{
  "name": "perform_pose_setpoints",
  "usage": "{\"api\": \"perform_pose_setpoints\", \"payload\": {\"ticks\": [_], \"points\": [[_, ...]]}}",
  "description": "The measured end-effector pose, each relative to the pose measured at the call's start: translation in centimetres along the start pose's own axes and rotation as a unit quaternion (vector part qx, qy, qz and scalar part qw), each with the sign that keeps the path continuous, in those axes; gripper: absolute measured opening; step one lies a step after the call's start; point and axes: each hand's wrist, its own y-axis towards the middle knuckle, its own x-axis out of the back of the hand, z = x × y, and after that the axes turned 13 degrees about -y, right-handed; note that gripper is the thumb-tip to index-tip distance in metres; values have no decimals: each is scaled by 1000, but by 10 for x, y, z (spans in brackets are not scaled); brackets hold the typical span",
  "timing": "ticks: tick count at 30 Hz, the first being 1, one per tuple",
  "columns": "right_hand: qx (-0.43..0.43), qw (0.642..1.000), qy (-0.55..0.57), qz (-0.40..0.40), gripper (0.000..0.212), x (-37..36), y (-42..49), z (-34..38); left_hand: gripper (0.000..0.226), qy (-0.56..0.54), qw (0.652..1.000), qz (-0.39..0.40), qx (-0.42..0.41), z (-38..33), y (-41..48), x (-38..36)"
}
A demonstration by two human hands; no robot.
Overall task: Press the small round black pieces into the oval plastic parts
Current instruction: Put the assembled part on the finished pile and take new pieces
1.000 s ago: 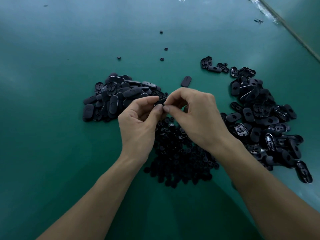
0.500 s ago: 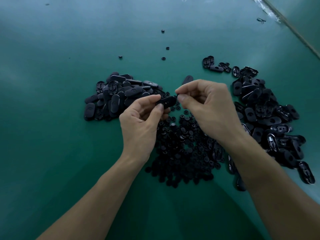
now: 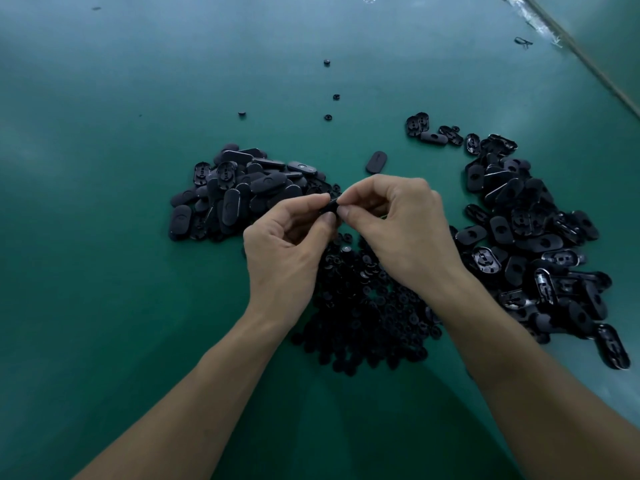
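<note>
- The person is working over a green table point(image 3: 104, 271), with both hands meeting just above the heap of small round black pieces point(image 3: 367, 306) lying near the body.
- The left hand point(image 3: 287, 247) is pinching an oval plastic part point(image 3: 330, 206) between thumb and forefinger; only a sliver of that part is showing between the fingertips.
- The right hand point(image 3: 398, 223) is closing its thumb and forefinger onto the same spot, touching the part from the other side. A round piece is probably sitting under those fingertips, but it is hidden, so this cannot be told for sure.
- Both pinches are nearly shut, leaving only the thickness of what they are clamping; the other fingers are curling loosely and holding nothing.
- Judging by the pose, the step in hand is the press itself. To do it well, the left hand should be bracing the oval flat against the push while the right thumb is driving the round piece squarely into its seat, not at a tilt, until it is sitting flush.
- A pile of oval parts at left point(image 3: 239, 192) and a larger pile at right point(image 3: 530, 247) are flanking the hands; which pile is finished cannot be told.
- A few stray round pieces point(image 3: 328, 117) are lying farther out on the table.
</note>
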Motion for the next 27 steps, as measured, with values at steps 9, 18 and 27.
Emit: {"api": "perform_pose_setpoints", "payload": {"ticks": [9,18,27], "points": [[-23,999,47,1,15,-5,-4,1,27,13,1000,-1,0,0,1,2],[-44,995,83,-31,18,-13,-8,-2,30,23,1000,3,0,1,1,1],[-69,986,144,-51,13,-28,-15,-2,27,39,999,-3,-13,2,1,2]]}}
